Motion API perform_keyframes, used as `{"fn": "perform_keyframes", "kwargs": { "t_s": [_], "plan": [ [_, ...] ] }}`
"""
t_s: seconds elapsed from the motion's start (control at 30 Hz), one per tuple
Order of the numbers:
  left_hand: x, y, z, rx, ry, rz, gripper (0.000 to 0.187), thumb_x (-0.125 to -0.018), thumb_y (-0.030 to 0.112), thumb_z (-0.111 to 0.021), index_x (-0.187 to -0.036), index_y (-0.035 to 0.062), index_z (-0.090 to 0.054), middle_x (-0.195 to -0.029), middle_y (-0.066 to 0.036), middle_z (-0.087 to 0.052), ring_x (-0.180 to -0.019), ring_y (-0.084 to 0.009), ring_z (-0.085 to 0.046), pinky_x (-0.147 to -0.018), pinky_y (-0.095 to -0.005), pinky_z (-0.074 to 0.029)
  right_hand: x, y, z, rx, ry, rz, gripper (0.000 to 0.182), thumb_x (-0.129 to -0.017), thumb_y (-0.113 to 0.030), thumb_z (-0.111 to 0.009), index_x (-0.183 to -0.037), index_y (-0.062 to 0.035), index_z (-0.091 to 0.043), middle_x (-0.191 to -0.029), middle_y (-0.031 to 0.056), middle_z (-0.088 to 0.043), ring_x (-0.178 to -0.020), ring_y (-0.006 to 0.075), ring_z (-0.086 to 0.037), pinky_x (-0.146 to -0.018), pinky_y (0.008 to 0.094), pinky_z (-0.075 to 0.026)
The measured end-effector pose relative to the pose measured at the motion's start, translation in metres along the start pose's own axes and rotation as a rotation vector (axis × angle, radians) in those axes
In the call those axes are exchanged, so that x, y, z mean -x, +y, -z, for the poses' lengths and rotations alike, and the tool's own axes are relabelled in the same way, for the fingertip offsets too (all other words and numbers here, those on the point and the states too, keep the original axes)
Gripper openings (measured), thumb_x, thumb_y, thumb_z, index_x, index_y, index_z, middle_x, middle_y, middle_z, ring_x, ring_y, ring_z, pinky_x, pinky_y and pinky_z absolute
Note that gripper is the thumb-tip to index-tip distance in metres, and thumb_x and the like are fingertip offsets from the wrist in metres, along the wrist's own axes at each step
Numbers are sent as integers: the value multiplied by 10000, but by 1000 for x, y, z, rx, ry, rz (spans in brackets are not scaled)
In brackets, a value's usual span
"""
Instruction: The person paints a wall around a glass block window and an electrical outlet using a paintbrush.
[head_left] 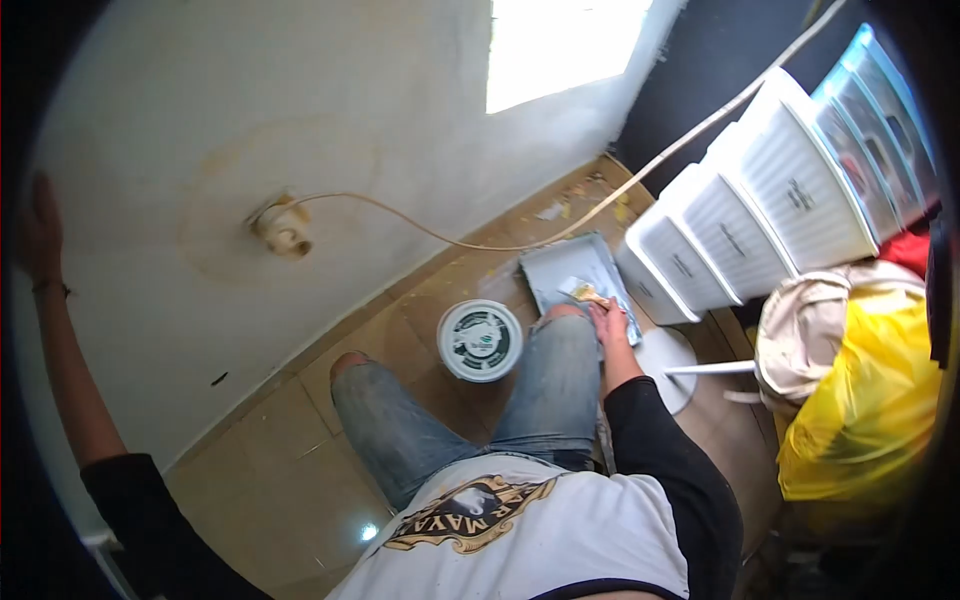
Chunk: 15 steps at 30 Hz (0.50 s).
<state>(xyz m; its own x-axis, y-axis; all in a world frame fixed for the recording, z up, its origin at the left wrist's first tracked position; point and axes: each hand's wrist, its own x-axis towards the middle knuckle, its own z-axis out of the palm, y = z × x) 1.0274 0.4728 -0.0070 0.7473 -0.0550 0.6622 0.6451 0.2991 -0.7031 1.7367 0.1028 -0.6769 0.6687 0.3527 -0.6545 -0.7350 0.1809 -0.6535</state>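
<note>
At the far left, my left hand [42, 235] is raised with its fingers stretched out, seemingly resting against the white wall [150, 150]; the dark image edge partly hides it. My right hand [613, 323], beside my right knee, is closed around a paintbrush [583, 291] with pale paint on its bristles. Under the brush lies a paint tray [565, 258] with greyish-white paint on it. Between my knees a round white tub [480, 340] with a green and white lid stands on the tiled floor.
A socket-like fitting [285, 230] sticks out of the wall, its cable [470, 245] running across to the upper right. White stacked drawers [735, 225], a round white base [665, 370] and a yellow bag [860, 400] stand at right. Paint flakes [600, 190] litter the corner.
</note>
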Motion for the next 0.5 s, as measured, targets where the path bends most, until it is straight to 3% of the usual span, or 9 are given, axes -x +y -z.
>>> {"fn": "perform_keyframes", "kwargs": {
  "t_s": [0.1,0.2,0.27,0.33,0.5],
  "plan": [
    [22,5,-7,-182,-48,-39,384,-978,380,-395,-1065,21,-499,-1079,-184,-508,-1024,-377,-503,-825,-484,-374,9,-2,17,-158,-33,-57,367,-988,-329,-535,-1118,12,-502,-1014,208,-651,-925,326,-688,-796,427,-593],
    [33,10,-13,-118,-259,244,441,-982,409,-387,-1135,8,-489,-1133,-194,-512,-1090,-387,-497,-866,-492,-370,11,-1,26,-273,-59,-46,407,-997,-369,-498,-1133,15,-506,-984,193,-663,-925,312,-688,-802,419,-593],
    [23,8,-5,-100,-333,333,462,-983,419,-384,-1158,4,-486,-1151,-198,-514,-1112,-391,-496,-880,-494,-369,12,-2,25,-278,-38,-48,421,-1000,-382,-484,-1117,20,-518,-934,175,-672,-880,295,-696,-762,398,-607],
    [-43,24,50,314,210,162,456,-989,423,-356,-1133,12,-494,-1135,-194,-516,-1095,-387,-503,-870,-499,-372,15,-3,18,-257,44,-34,428,-1003,-386,-474,-1111,25,-523,-894,164,-676,-826,285,-704,-702,368,-617],
    [-39,24,43,292,205,157,481,-988,427,-354,-1141,-9,-487,-1130,-208,-516,-1103,-401,-501,-890,-510,-368,-13,-4,2,-169,136,-78,484,-978,-427,-519,-1126,34,-516,-900,178,-683,-806,285,-709,-668,350,-620]
  ]
}}
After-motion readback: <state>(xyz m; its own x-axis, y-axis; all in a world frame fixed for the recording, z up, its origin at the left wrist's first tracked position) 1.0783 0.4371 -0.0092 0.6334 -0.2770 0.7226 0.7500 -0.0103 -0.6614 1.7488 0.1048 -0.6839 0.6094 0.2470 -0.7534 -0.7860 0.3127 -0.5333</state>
